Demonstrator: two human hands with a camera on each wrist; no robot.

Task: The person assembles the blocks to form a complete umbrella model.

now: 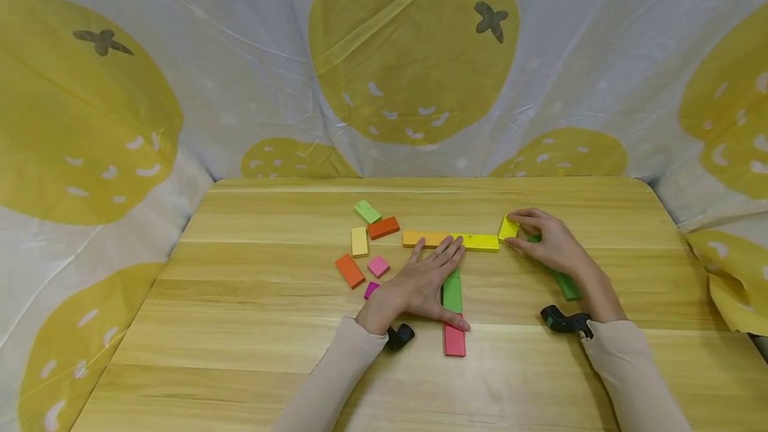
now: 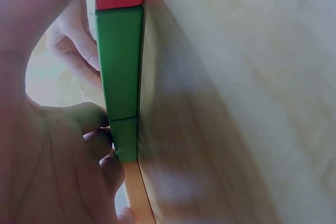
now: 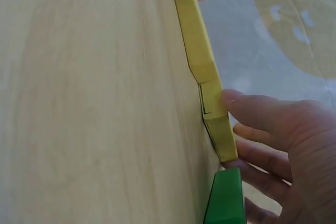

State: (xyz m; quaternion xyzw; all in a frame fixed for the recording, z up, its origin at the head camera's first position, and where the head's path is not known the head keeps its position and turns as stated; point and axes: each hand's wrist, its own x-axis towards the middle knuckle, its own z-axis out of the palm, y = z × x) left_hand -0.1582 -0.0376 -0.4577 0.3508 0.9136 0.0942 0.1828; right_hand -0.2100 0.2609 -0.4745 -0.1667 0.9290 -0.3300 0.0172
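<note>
My left hand (image 1: 420, 285) lies spread, palm down, over a T of wooden blocks, its fingertips on the top row and its thumb by the red block (image 1: 454, 341). That row joins an orange block (image 1: 423, 239) to a yellow block (image 1: 480, 243). Green blocks (image 2: 119, 64) form the stem above the red one. At the row's right end my right hand (image 1: 555, 245) pinches another, shorter yellow block (image 1: 508, 228), set at an angle, its thumb on the near side (image 3: 220, 135). A long green block (image 1: 567, 285) lies partly hidden beneath the right hand.
Left of the T lie loose blocks: light green (image 1: 367, 211), red-orange (image 1: 383, 228), pale yellow (image 1: 359, 243), orange (image 1: 350, 271), pink (image 1: 379, 267) and magenta (image 1: 371, 290). A patterned curtain (image 1: 264, 85) hangs behind the wooden table (image 1: 240, 325).
</note>
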